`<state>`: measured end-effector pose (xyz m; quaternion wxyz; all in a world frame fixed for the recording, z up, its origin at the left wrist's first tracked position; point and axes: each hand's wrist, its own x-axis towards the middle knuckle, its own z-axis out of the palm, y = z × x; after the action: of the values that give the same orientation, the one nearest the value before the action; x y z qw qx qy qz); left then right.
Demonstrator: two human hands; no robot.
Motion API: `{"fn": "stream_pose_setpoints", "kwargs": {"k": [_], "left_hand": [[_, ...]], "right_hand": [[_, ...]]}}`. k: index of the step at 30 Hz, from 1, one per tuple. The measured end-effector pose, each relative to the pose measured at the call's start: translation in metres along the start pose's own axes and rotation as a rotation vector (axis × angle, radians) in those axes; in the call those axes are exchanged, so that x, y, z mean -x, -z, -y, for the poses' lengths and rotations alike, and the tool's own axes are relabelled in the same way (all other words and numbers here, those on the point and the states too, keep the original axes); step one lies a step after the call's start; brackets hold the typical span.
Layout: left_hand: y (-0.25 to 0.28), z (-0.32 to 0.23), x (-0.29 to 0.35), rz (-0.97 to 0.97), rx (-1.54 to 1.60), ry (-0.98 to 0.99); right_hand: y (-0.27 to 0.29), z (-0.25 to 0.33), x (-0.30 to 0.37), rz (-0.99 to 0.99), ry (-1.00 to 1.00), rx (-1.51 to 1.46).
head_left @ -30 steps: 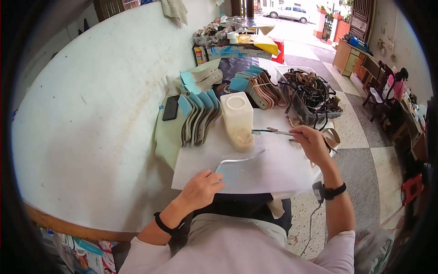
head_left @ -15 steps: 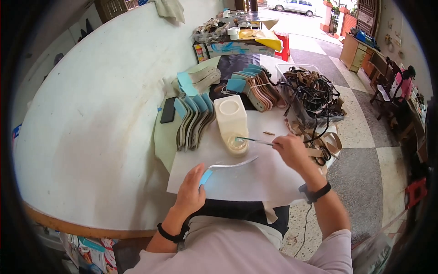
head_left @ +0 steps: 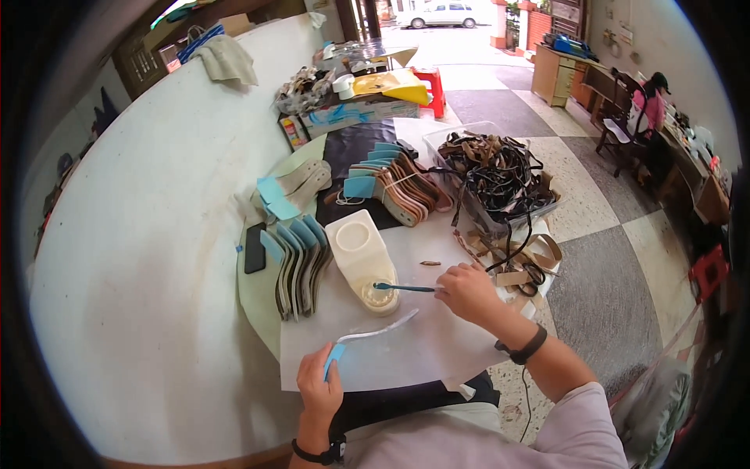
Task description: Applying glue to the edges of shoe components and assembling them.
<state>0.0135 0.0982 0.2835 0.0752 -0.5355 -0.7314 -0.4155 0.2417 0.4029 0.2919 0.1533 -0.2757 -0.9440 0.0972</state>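
Note:
My left hand point(head_left: 319, 383) pinches the blue end of a thin curved shoe insole point(head_left: 378, 332), seen edge-on above a pale sheet. My right hand point(head_left: 472, 295) is closed on the handle of a dark teal toothbrush point(head_left: 412, 288). Its bristle end rests in the round near opening of a cream plastic container point(head_left: 361, 262), at a whitish glue-like substance. A second round hollow lies at the container's far end. Left of it stands a row of curved insoles point(head_left: 294, 270) with blue ends; another bundle of insoles point(head_left: 400, 187), tied with a band, lies beyond.
A clear bin point(head_left: 437, 141) heaped with dark straps sits at the right, with scissors point(head_left: 531, 277) and strap scraps before it. A black phone point(head_left: 255, 248) lies at the left. Loose insoles point(head_left: 293, 187) lie farther back. Another person point(head_left: 647, 109) sits far right.
The view has shifted, so the table things appear lower and more to the left. The toothbrush stays in the container's opening, its bristle end now nearer the left rim. Both holds are unchanged.

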Motion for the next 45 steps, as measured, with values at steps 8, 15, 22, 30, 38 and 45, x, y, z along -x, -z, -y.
{"fn": "stream_pose_setpoints", "kwargs": {"k": [8, 15, 22, 30, 38, 45], "left_hand": [[-0.009, 0.02, -0.017, -0.07, 0.095, -0.171], [-0.01, 0.034, -0.013, -0.093, 0.204, -0.096], [-0.015, 0.018, -0.013, -0.074, 0.271, -0.054], [-0.03, 0.013, -0.007, -0.025, 0.27, -0.033], [-0.032, 0.014, -0.007, -0.094, 0.364, 0.062], [-0.029, 0.02, -0.003, -0.05, 0.42, 0.058]], "right_hand": [[0.059, -0.002, -0.004, -0.14, -0.22, -0.057], [0.095, -0.016, -0.034, -0.035, -0.371, -0.139], [0.101, -0.019, -0.034, -0.072, -0.395, -0.02], [0.083, -0.046, 0.003, -0.148, -0.425, -0.086], [0.079, -0.083, 0.039, -0.158, -0.558, 0.082], [0.075, -0.061, 0.024, -0.264, -0.505, -0.125]]}}
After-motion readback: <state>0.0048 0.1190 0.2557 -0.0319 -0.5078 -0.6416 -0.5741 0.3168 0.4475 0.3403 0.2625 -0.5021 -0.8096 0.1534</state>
